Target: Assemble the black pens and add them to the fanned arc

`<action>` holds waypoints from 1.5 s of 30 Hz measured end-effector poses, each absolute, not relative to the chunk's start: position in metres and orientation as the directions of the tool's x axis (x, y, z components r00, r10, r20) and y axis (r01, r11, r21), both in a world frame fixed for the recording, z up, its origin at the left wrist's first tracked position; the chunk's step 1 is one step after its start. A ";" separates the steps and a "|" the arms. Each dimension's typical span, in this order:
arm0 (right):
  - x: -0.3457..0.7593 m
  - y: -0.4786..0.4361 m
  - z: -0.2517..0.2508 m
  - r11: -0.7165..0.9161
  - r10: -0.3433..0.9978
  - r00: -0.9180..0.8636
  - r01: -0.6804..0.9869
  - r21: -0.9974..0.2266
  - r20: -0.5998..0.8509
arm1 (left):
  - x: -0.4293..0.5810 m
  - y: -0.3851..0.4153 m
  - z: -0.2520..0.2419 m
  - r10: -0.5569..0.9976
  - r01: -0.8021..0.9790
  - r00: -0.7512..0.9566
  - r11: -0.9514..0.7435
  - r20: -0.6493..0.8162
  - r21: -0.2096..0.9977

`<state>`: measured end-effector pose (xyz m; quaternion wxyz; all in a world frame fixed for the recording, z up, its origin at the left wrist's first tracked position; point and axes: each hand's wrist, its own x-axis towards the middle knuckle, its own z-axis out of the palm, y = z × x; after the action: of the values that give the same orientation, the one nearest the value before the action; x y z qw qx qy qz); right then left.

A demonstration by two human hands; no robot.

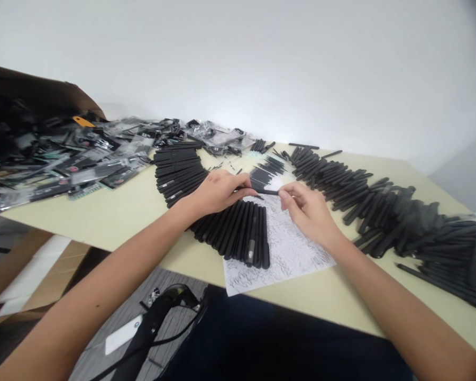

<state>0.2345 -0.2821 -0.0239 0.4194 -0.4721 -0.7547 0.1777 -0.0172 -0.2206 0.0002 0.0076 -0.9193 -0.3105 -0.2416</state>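
Between my hands is a slim black pen [267, 191], lying nearly level above a scribbled sheet of paper [289, 259]. The fingers of my left hand [222, 190] are closed round its left end. My right hand [307, 211] pinches the other end between thumb and fingertips. A curved row of black pens [234, 233] fans out under and beside my left hand, its near end resting on the paper. Just beyond my hands lies a small group of thin black sticks [267, 169], too blurred to name exactly.
A long heap of black pens [381, 206] runs along the right side of the pale yellow table [122, 222]. Clear plastic packets [115, 153] pile up at the left by a cardboard box [43, 87]. An open carton [59, 270] and a black chair arm [154, 317] are below.
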 end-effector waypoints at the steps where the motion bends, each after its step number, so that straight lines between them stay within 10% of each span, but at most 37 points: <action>1: 0.235 -0.282 -0.023 0.501 0.854 -0.212 0.584 -0.639 0.475 | -0.017 -0.221 0.000 0.564 0.568 0.697 -0.811 0.443 0.140; 31: 0.236 -0.284 -0.021 0.310 0.941 -0.292 0.533 -0.788 0.172 | -0.015 -0.227 0.005 0.549 0.489 0.740 -0.836 0.388 0.250; 45: 0.212 -0.296 -0.019 0.441 0.895 -0.313 0.507 -0.740 0.319 | -0.013 -0.234 0.008 0.447 0.343 0.811 -0.886 0.378 0.313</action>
<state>0.2116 -0.2959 -0.0194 0.3663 -0.4576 -0.7658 0.2645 -0.0129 -0.2339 0.0080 -0.1159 -0.9444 -0.2092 -0.2256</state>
